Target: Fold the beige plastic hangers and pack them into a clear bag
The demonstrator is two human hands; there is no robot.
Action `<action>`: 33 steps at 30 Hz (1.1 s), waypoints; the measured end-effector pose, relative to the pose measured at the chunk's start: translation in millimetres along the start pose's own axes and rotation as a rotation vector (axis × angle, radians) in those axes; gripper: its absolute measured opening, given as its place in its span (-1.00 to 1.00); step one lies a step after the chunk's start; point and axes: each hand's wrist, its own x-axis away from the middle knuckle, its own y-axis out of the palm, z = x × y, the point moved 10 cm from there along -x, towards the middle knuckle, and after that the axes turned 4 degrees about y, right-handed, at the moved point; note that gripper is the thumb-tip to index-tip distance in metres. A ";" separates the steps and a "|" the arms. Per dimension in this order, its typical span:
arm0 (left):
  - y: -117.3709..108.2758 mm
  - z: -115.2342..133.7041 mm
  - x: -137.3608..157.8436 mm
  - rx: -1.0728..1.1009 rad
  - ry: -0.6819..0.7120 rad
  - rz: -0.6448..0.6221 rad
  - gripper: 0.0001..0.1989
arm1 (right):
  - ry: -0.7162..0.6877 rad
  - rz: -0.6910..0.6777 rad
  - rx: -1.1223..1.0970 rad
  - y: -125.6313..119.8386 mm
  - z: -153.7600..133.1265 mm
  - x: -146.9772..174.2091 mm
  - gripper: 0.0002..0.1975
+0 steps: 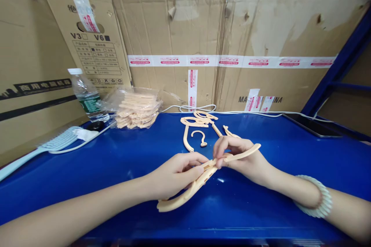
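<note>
Beige plastic slotted piece [185,197] was clamped in the fingers of the left hand [176,171], a curved bar [244,154] in those of the right hand [252,168], apparently to steady their inner ends close together at the fingertips. 1 loose hook [203,139] lay beyond, presumably for easy reach.

Hanger arms [185,198] extend between the left hand [178,173] and the right hand [243,158], over the front of the desk [246,212]. Behind these, a hanger hook [204,144] lies among loose hanger pieces [186,139]. Left rear: a bag of hanger parts [136,110], with a water bottle [88,102] on its left and a hairbrush [62,139] farther forward. Right rear: a phone [314,125]. Cardboard sheets [179,34] stand behind, a cable [261,114] along their foot.
</note>
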 end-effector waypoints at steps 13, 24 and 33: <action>-1.1 20.3 4.2 -0.493 0.178 0.012 -0.63 | -0.304 -0.071 0.312 16.9 -26.4 13.7 -0.92; -5.1 7.0 1.1 -0.274 0.089 -0.004 -0.61 | -0.689 -0.138 0.703 30.0 -80.6 28.9 -0.82; -9.4 -25.7 -12.0 0.606 -0.005 0.028 -0.68 | 0.387 0.086 0.488 -107.3 16.6 -12.3 -0.68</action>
